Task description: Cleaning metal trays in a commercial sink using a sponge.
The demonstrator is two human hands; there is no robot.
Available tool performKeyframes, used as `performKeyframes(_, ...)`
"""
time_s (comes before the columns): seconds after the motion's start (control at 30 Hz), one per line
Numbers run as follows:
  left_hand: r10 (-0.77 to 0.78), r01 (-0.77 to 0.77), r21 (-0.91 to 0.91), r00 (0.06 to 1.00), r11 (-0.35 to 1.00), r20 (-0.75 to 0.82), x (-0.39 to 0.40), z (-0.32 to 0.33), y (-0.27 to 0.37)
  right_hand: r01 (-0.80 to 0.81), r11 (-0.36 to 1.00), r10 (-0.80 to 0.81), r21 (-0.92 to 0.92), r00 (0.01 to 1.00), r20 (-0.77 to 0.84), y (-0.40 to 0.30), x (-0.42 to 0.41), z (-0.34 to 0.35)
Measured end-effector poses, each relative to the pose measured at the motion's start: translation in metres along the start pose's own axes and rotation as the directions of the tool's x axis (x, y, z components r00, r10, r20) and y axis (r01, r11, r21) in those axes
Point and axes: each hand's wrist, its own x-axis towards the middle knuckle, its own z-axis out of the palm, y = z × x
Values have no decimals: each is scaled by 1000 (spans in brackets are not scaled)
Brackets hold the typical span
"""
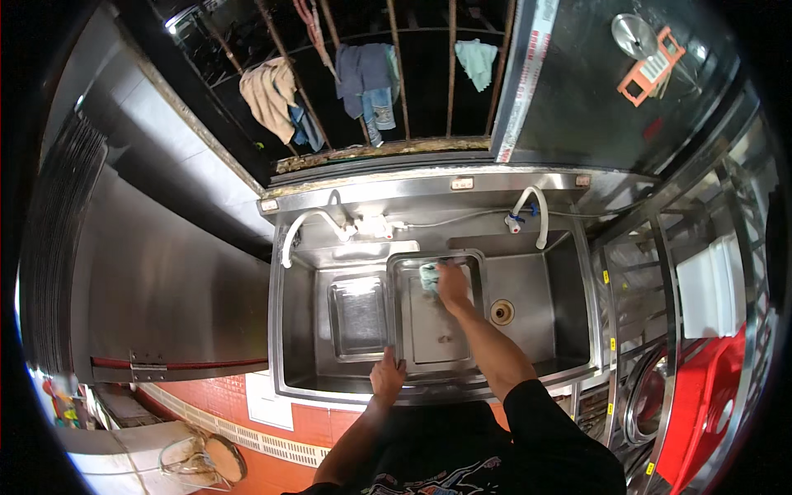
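A rectangular stainless steel tray [427, 322] rests across the middle of the double sink, its open side up. My left hand [388, 375] grips the tray's near left corner. In my right hand [453, 286] is a pale green cloth [429, 278], pressed against the inside of the tray near its far end. A brownish mark shows on the tray's floor closer to me. In the left basin lies another metal tray [360, 315]. The right basin [523, 281] shows a round drain [502, 312].
White gooseneck faucets [309, 216] [537, 204] rise behind both basins. Cloths [365, 71] hang on window bars. To the right, a metal rack [662, 266] holds white containers [711, 291] and a red bin [699, 408]. A steel panel [176, 272] stands left; a round wooden block [224, 458] sits lower left.
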Motion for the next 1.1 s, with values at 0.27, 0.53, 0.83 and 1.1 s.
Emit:
performKeyframes(0.27, -75, 72, 104, 997, 992, 26, 4, 11, -3, 111, 994, -111, 14, 971, 210, -50, 11, 37)
performKeyframes(0.53, -102, 101, 151, 995, 983, 2, 0, 13, -1, 106, 945, -132, 309, 989, 66, -56, -9, 39)
performKeyframes(0.83, -68, 64, 169, 997, 984, 20, 4, 17, -18, 174, 854, -222, 491, 974, 42, -53, -109, 33)
performKeyframes(1.1, 102, -103, -25, 994, 994, -40, 20, 23, -46, 81, 870, -201, 487, 959, 199, -60, -167, 12)
